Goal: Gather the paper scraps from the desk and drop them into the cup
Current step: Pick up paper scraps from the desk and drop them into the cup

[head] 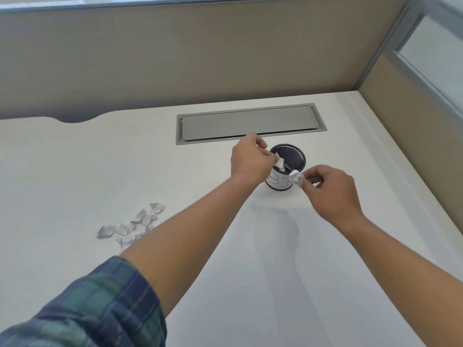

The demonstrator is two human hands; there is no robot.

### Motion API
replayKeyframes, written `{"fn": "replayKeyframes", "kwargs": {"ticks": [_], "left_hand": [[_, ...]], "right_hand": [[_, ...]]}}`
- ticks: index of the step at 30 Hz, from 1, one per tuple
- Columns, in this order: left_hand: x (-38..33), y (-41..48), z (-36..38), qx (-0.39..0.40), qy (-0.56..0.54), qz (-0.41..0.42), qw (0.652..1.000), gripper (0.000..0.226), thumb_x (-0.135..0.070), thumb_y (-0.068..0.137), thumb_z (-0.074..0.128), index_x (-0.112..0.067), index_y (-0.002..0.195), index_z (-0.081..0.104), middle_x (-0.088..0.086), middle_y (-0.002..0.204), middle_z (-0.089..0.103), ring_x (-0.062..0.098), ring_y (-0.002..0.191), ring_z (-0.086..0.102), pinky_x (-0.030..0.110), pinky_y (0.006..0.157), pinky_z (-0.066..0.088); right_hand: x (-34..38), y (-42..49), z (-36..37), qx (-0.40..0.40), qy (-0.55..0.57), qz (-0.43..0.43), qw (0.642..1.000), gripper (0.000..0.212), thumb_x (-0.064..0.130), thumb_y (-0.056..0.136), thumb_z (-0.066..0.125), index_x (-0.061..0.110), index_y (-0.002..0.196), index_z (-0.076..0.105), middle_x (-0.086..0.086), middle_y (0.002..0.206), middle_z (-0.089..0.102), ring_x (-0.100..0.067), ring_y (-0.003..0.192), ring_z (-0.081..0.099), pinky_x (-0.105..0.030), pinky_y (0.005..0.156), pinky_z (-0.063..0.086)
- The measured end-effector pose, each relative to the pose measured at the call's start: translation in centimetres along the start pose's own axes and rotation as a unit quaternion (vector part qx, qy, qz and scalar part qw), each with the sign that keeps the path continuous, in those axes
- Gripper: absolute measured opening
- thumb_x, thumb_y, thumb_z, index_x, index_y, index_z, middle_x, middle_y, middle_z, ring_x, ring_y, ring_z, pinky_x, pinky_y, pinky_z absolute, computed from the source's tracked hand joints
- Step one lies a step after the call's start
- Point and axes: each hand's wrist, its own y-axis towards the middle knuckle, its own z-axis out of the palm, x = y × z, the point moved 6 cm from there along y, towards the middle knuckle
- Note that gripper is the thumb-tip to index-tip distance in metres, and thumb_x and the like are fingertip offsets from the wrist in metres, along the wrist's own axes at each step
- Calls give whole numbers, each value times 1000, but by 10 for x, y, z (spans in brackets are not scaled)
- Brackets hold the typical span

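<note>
Your left grip [250,159] pinches a white paper scrap [279,161] over the round black mesh cup [297,157], but your right grip [330,189] pinches a crumpled white scrap [295,177] just outside the rim, so releasing now would likely drop it onto the pale tabletop [75,171].

Cup [294,157] stands on desk [100,171]. Cable hatch [250,123] sits just behind cup, set in desk. Partition [175,58] is further behind.

Left hand [250,159] is at cup's left rim, w/ left-hand scrap [280,162] over the opening. More paper lies in cup.

Right hand [330,191] is right & in front of cup, w/ right-hand scrap [297,177] at cup's near-right rim.

Scrap pile [135,225] is well left & in front of cup, on desk.
</note>
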Motion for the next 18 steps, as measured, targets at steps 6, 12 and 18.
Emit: {"fn": "replayKeyframes", "kwargs": {"ticks": [6, 12, 18], "left_hand": [[10, 13, 18, 8, 9, -11, 1000, 30, -12, 75, 77, -19, 88, 50, -4, 71, 73, 20, 79, 70, 41, 71, 59], [24, 13, 16, -10, 2, -8, 1000, 36, -18, 77, 79, -18, 100, 51, -10, 69, 70, 13, 76, 68, 29, 64, 52], [38, 0, -2, -17, 39, -9, 999, 33, -28, 78, 76, -26, 102, 52, -19, 71, 67, 8, 68, 64, 28, 59, 51]], "right_hand": [[-1, 33, -5, -9, -13, 6, 1000, 20, 43, 81, 73, 30, 89, 60, 15, 71, 68, -3, 70, 61, -26, 60, 46], [4, 51, 2, 0, -54, -8, 999, 17, 35, 81, 74, 29, 75, 59, 16, 72, 65, -6, 70, 62, -26, 60, 43], [8, 59, 10, 10, -87, -8, 996, 7, 36, 81, 71, 30, 79, 68, 14, 76, 69, -12, 75, 63, -26, 64, 44]]}}
